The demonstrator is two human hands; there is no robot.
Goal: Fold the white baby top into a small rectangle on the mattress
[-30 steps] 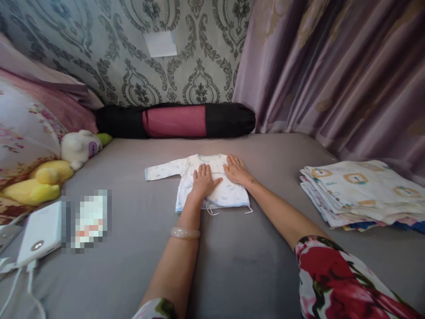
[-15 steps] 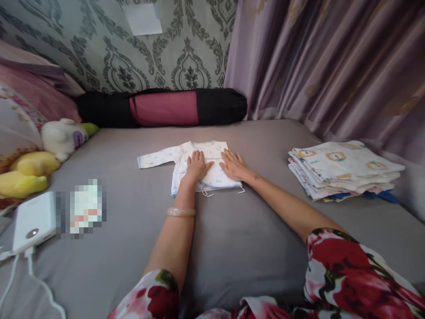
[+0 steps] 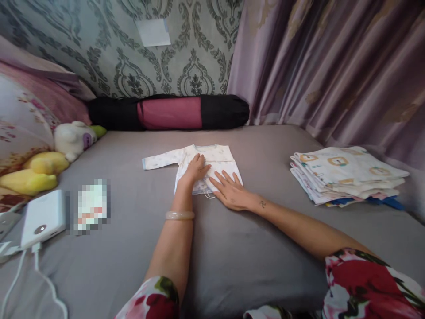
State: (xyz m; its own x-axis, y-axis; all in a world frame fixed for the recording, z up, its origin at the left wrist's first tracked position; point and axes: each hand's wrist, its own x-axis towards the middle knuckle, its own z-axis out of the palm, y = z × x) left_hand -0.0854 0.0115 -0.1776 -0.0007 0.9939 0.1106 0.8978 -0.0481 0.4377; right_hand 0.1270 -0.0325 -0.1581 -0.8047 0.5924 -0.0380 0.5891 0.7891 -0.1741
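Note:
A small white baby shirt (image 3: pixel 217 153) with pale blue trim lies flat on the grey bed sheet (image 3: pixel 252 248). Its left-hand sleeve stretches out sideways, while the other sleeve is folded across the front. My left hand (image 3: pixel 195 169) rests on the shirt's chest, fingers extended. Lower down, my right hand (image 3: pixel 230 189) lies palm down with spread fingers over the bottom hem. White tie strings poke out at the hem between the two hands. Neither hand grips the cloth.
At the right is a stack of folded printed cloths (image 3: pixel 347 170). A white power bank (image 3: pixel 44 217) with cables sits at the left, beside a blurred-out object (image 3: pixel 92 206). Plush toys (image 3: pixel 71 139) lie behind them. A black and maroon rolled bag (image 3: pixel 169 113) runs along the wall.
My right hand has slid down from the shirt's chest to its lower hem, uncovering the folded sleeve. My left hand stays nearly in place on the shirt. The view has shifted slightly.

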